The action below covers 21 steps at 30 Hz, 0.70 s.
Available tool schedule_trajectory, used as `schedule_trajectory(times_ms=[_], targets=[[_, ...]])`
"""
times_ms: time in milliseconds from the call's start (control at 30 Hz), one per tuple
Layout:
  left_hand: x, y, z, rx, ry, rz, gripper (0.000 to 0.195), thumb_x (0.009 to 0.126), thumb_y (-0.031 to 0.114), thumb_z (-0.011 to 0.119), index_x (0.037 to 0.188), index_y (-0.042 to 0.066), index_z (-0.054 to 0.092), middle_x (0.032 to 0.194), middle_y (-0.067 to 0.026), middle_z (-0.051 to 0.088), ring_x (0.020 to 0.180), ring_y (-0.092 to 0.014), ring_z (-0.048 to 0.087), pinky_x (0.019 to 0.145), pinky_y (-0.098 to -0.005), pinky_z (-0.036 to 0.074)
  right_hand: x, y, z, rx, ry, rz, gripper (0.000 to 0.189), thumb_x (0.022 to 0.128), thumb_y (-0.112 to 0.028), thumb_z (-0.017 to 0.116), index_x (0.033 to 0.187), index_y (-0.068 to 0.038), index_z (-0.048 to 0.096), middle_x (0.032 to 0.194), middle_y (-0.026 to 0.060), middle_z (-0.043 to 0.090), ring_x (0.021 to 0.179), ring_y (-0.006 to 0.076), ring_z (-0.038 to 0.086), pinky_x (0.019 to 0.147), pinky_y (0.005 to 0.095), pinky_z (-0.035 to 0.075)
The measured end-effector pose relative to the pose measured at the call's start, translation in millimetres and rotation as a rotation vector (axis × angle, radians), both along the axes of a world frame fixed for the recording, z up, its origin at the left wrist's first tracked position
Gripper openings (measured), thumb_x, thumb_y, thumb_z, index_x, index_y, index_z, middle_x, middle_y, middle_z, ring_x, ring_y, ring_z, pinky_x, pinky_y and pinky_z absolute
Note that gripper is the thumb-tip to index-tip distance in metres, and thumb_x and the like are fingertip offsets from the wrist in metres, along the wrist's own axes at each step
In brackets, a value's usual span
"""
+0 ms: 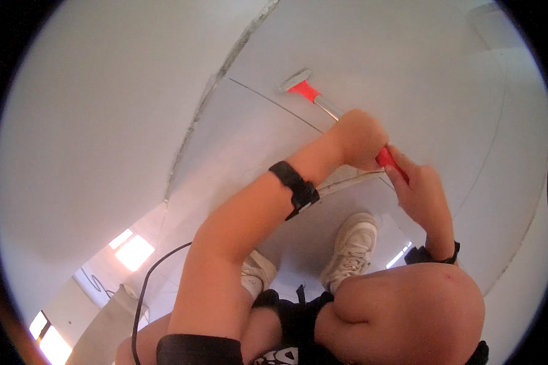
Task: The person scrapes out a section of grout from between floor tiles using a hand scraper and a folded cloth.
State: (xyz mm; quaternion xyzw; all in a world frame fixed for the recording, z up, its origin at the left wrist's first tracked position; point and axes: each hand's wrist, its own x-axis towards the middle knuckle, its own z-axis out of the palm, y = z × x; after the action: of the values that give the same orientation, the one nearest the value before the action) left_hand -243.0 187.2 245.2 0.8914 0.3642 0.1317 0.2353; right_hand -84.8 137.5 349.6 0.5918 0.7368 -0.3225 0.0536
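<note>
A long-handled scraper [303,89] with a red head, a metal shaft and a red grip reaches from the middle toward the upper left, its pale, dusty head end against the grey floor tiles [274,105]. My left hand [363,137] is closed around the handle where the shaft meets the red grip. Farther back on the same red grip, near its end, my right hand [420,187] is wrapped with the thumb along it. Both wrists wear black straps. The blade's edge cannot be made out.
A pale wall [96,91] rises at the left, with a rough, dirty gap along its foot. A dark cable [141,292] hangs at lower left. My two light sneakers [356,237] stand on the tiles below my hands. A curved rough strip [347,181] crosses the floor.
</note>
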Motion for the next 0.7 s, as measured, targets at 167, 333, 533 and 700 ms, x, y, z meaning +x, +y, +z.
schedule_trajectory(times_ms=[167, 333, 533, 700], targets=[[-3.0, 4.7, -8.5, 0.012, 0.032, 0.020, 0.026, 0.061, 0.037, 0.067, 0.057, 0.011, 0.062, 0.059, -0.0139, 0.061, 0.059, -0.035, 0.062, 0.052, -0.0451, 0.048, -1.8, 4.1, -16.5, 0.090, 0.031, 0.035, 0.038, 0.091, -0.028, 0.055, 0.125, -0.012, 0.056, 0.067, 0.0214, 0.059, 0.061, 0.0390, 0.059, 0.056, 0.0463, 0.045], [-3.9, 8.4, -5.0, 0.030, -0.006, 0.029, 0.024, 0.060, 0.036, 0.068, 0.057, 0.013, 0.062, 0.061, -0.0128, 0.062, 0.059, -0.034, 0.063, 0.052, -0.0449, 0.048, -5.9, 13.8, -1.9, 0.049, 0.037, 0.035, 0.038, 0.091, -0.026, 0.055, 0.126, -0.013, 0.056, 0.068, 0.0210, 0.060, 0.062, 0.0394, 0.059, 0.057, 0.0466, 0.045], [10.1, -5.8, -14.0, 0.045, -0.079, 0.045, 0.023, 0.059, 0.036, 0.069, 0.058, 0.014, 0.063, 0.061, -0.0121, 0.062, 0.059, -0.035, 0.062, 0.051, -0.0447, 0.047, 4.1, -5.7, -0.2, 0.018, -0.082, 0.001, 0.036, 0.090, -0.024, 0.055, 0.124, -0.012, 0.057, 0.070, 0.0224, 0.058, 0.063, 0.0392, 0.058, 0.058, 0.0448, 0.045], [8.5, 17.0, -10.4, 0.060, -0.015, 0.056, 0.024, 0.057, 0.037, 0.070, 0.059, 0.014, 0.063, 0.062, -0.0122, 0.063, 0.060, -0.035, 0.062, 0.052, -0.0454, 0.048, 4.7, 21.1, -9.1, 0.081, 0.025, 0.005, 0.037, 0.089, -0.020, 0.057, 0.124, -0.009, 0.057, 0.070, 0.0244, 0.054, 0.061, 0.0378, 0.056, 0.058, 0.0403, 0.044]])
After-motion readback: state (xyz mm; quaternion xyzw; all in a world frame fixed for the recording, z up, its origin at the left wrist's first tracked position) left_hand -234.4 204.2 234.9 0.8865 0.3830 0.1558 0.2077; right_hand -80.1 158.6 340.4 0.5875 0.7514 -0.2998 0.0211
